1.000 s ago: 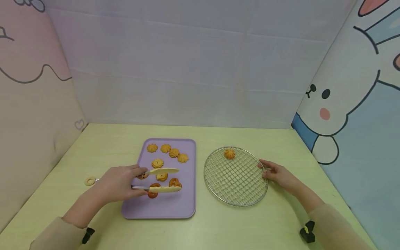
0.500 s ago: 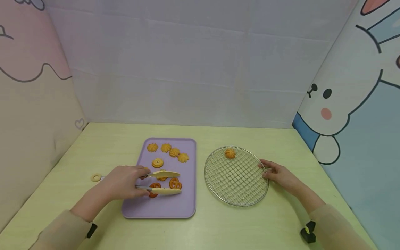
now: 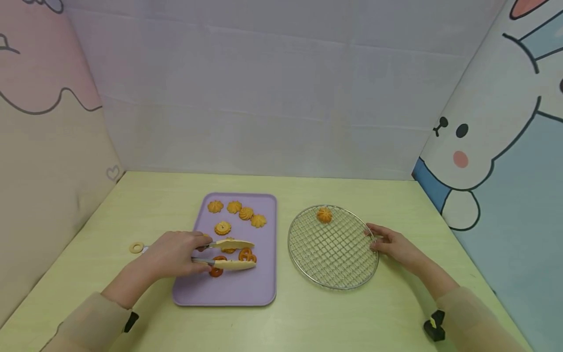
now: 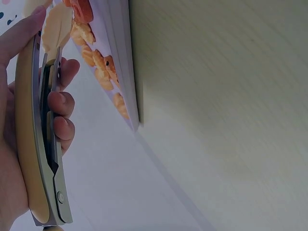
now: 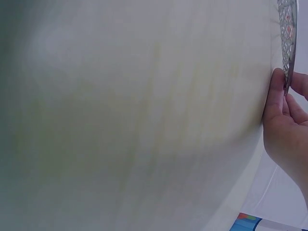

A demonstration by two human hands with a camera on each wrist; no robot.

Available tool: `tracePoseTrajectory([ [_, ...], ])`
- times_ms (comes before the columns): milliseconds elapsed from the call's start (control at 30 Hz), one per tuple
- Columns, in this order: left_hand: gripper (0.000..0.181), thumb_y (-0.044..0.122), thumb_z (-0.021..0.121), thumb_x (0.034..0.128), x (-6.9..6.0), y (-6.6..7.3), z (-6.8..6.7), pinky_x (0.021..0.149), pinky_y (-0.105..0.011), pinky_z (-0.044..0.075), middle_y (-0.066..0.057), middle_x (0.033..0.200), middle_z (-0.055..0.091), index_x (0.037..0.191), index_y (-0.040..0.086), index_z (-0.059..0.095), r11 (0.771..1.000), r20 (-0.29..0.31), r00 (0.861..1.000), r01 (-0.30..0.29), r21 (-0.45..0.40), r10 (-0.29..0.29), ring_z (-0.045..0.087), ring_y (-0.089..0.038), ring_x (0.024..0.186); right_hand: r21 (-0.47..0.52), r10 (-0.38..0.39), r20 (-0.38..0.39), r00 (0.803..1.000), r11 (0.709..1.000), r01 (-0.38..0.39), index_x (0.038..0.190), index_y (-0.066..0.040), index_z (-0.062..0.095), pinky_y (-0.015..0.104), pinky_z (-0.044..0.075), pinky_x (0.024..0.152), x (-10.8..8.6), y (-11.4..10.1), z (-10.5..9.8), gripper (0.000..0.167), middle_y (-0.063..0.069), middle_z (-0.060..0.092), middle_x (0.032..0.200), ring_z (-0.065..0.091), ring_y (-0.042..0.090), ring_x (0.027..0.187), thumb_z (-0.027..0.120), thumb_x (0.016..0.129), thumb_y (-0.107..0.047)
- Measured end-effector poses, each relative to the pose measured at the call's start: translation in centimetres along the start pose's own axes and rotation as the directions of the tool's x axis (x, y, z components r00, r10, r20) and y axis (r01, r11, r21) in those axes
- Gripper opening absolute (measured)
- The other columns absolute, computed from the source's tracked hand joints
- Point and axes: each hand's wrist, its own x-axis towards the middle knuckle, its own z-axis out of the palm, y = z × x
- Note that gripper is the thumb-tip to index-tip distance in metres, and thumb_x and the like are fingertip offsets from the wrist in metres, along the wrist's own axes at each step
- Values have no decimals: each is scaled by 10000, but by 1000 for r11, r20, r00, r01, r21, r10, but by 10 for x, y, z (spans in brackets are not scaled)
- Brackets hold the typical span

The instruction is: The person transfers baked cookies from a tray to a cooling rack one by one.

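Note:
My left hand grips a pair of tongs, whose two cream tips are spread apart over the lower half of the purple tray. Beneath and between the tips lie pretzels and a round cookie, partly covered. Farther back on the tray rest a ring-shaped cookie and several swirl cookies. At the right rim of a round wire rack, my right hand pinches the edge, as the right wrist view also shows. One swirl cookie sits near the rack's back edge.
The tray and the rack stand side by side on a pale wooden table, a strip of tabletop between them. A white wall rises behind, with cartoon-printed panels to the left and right.
Over the last second my left hand and the tongs have shifted slightly to the right, the tips staying apart over the tray. The right hand keeps its hold on the rack.

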Motion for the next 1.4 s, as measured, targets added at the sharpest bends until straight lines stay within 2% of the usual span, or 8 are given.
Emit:
tracePoseTrajectory([
  [300, 546, 493, 769, 693, 2, 0, -3, 587, -267, 447, 82, 896, 636, 1092, 132, 682, 1000, -11, 1000, -11, 14, 11, 508, -14, 668, -11, 7, -1, 1000, 1000, -7, 1480, -23, 251, 221, 446, 756, 0, 0, -1, 656, 246, 378, 1411, 501, 118, 975, 581, 940, -192],
  [600, 560, 496, 769, 690, 7, 3, -12, 518, -228, 361, 111, 758, 550, 1100, 121, 688, 1000, -40, 999, -22, 2, 22, 408, -22, 576, -4, 35, -7, 999, 999, -35, 1482, -38, 257, 222, 440, 785, 1, 0, -2, 656, 230, 370, 1425, 495, 143, 999, 586, 937, -199],
  [867, 572, 487, 770, 694, 16, 8, -20, 513, -235, 339, 98, 772, 571, 1115, 110, 685, 1000, -68, 997, -31, 0, 31, 385, -38, 560, -5, 33, -3, 999, 999, -33, 1483, -31, 249, 234, 429, 766, 0, -1, -1, 669, 229, 384, 1404, 487, 144, 987, 589, 935, -211],
  [1133, 535, 522, 765, 698, 27, 18, -25, 521, -241, 401, 127, 848, 609, 1087, 162, 690, 998, -143, 988, -60, 0, 60, 463, -2, 579, -3, 47, -16, 999, 999, -47, 1485, -48, 255, 249, 429, 768, 1, 1, -1, 665, 227, 394, 1396, 499, 147, 981, 590, 934, -207],
  [1267, 528, 530, 740, 723, 34, 26, -28, 552, -275, 444, 97, 875, 641, 1087, 153, 680, 998, -145, 988, -55, -8, 54, 544, -36, 643, 3, 35, -16, 999, 999, -35, 1482, -38, 258, 240, 436, 775, 1, 0, -1, 660, 235, 383, 1414, 501, 149, 987, 590, 933, -192],
  [1400, 547, 506, 739, 732, 43, 33, -29, 549, -282, 444, 60, 903, 668, 1130, 138, 669, 999, -138, 989, -51, -11, 49, 564, -70, 680, 17, 9, -5, 1000, 1000, -9, 1478, -14, 249, 219, 446, 782, 0, -1, 0, 656, 256, 367, 1426, 505, 130, 984, 584, 934, -166],
])
